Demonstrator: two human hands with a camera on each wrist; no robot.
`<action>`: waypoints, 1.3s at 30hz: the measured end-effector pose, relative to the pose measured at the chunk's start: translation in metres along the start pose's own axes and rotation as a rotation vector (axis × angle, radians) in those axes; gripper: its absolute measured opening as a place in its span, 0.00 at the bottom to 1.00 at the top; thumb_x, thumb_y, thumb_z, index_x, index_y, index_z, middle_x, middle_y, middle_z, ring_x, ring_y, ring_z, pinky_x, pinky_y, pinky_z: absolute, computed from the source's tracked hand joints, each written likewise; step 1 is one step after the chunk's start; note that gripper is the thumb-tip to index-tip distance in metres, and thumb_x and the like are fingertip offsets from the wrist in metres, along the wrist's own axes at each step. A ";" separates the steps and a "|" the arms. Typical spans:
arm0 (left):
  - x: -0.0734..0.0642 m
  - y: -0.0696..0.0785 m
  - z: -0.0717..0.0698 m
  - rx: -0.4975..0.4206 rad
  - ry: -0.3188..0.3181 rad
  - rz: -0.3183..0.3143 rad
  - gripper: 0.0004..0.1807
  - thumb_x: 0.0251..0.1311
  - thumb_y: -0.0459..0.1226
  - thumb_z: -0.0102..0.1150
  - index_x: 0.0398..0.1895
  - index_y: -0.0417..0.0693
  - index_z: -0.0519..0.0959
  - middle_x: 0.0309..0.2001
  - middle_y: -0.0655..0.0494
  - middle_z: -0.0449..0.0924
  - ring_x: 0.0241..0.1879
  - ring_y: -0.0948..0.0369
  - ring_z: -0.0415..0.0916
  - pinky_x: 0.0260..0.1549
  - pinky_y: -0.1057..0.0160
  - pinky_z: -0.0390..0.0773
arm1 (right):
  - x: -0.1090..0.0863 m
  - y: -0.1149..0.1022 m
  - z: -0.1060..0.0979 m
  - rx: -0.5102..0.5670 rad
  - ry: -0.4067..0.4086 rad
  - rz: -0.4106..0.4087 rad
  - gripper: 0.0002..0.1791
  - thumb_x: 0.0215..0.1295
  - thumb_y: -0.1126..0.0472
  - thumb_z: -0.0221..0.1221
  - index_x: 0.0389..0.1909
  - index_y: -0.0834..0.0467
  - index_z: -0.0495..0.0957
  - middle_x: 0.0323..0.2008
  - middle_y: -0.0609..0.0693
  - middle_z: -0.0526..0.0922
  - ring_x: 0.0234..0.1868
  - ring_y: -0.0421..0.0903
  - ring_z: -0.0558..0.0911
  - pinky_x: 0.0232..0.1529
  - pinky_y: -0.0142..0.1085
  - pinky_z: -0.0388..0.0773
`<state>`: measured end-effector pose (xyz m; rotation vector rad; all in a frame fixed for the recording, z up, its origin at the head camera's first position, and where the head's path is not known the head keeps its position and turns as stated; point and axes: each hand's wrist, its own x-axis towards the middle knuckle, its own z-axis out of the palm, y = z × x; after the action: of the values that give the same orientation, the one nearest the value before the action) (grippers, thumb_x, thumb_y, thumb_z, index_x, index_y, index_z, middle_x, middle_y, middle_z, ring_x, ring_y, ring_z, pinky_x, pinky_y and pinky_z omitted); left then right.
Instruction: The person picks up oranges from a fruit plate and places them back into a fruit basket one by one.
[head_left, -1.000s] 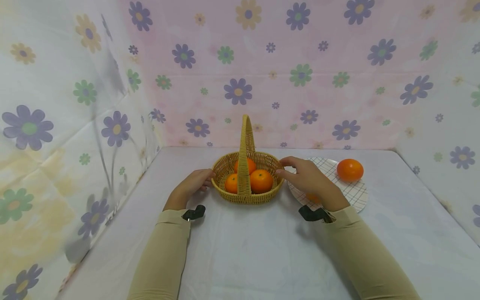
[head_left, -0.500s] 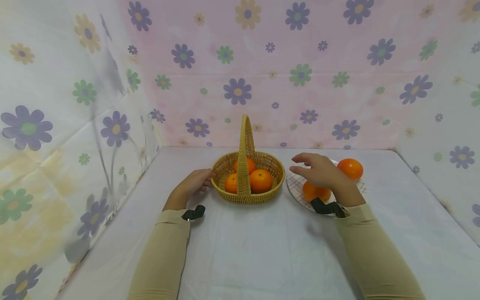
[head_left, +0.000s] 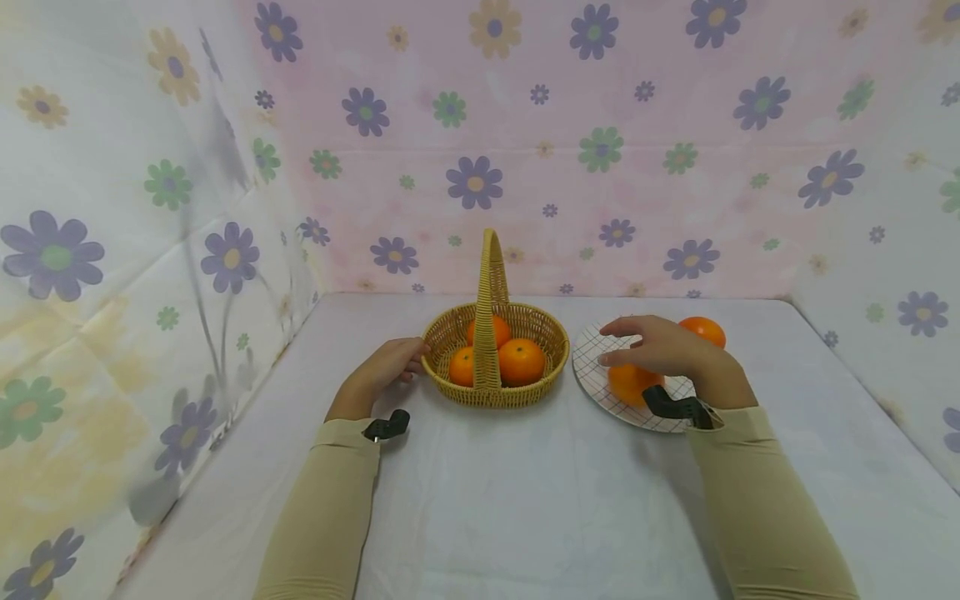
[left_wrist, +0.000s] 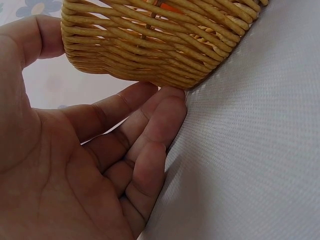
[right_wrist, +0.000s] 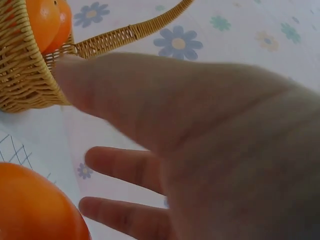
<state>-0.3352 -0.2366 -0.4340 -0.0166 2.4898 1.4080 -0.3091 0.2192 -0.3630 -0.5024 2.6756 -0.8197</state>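
At the middle back of the table stands a yellow wicker basket [head_left: 486, 398] with a tall handle and 3 oranges [head_left: 522, 362] inside. My left hand [head_left: 384, 367] grips its left end; in the left wrist view the thumb is at the rim and the fingers [left_wrist: 165, 120] lie against the lower wall by the tablecloth. To the right, my right hand [head_left: 663, 346] hovers over a checked plate [head_left: 592, 375], holding nothing, thumb and fingers apart. Just under that hand sits a near orange [head_left: 630, 385], also in the right wrist view. Another orange [head_left: 703, 330] lies behind the hand, partly hidden.
A white cloth covers the table [head_left: 480, 500]. Flowered sheets hang at the back [head_left: 525, 167] and along the left [head_left: 112, 333] and right sides. Dark wrist mounts [head_left: 387, 426] stick out from both cuffs.
My right hand has let go of the basket's right end and moved right, over the plate and its near orange. The left hand and the basket have stayed put.
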 end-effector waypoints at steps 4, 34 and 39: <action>0.001 0.000 0.000 -0.002 0.003 0.001 0.30 0.71 0.53 0.43 0.64 0.44 0.77 0.57 0.46 0.82 0.52 0.56 0.79 0.45 0.66 0.78 | -0.003 0.001 -0.001 -0.014 -0.068 0.009 0.38 0.62 0.39 0.68 0.71 0.49 0.73 0.74 0.63 0.68 0.71 0.65 0.70 0.66 0.63 0.71; -0.001 0.002 0.001 -0.003 0.014 -0.023 0.30 0.68 0.53 0.46 0.64 0.45 0.78 0.60 0.45 0.80 0.57 0.53 0.79 0.50 0.62 0.77 | 0.006 0.009 0.007 0.121 -0.053 0.155 0.43 0.70 0.33 0.57 0.69 0.65 0.71 0.59 0.63 0.78 0.52 0.55 0.81 0.43 0.42 0.87; -0.001 0.002 0.001 0.000 0.019 -0.017 0.30 0.68 0.53 0.45 0.64 0.45 0.78 0.59 0.46 0.80 0.57 0.53 0.79 0.50 0.62 0.77 | 0.004 0.009 0.004 0.099 -0.046 0.187 0.43 0.70 0.32 0.56 0.67 0.66 0.73 0.56 0.61 0.79 0.48 0.53 0.82 0.41 0.40 0.86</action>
<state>-0.3341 -0.2351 -0.4330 -0.0514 2.4988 1.4067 -0.3128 0.2223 -0.3720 -0.2400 2.5766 -0.8680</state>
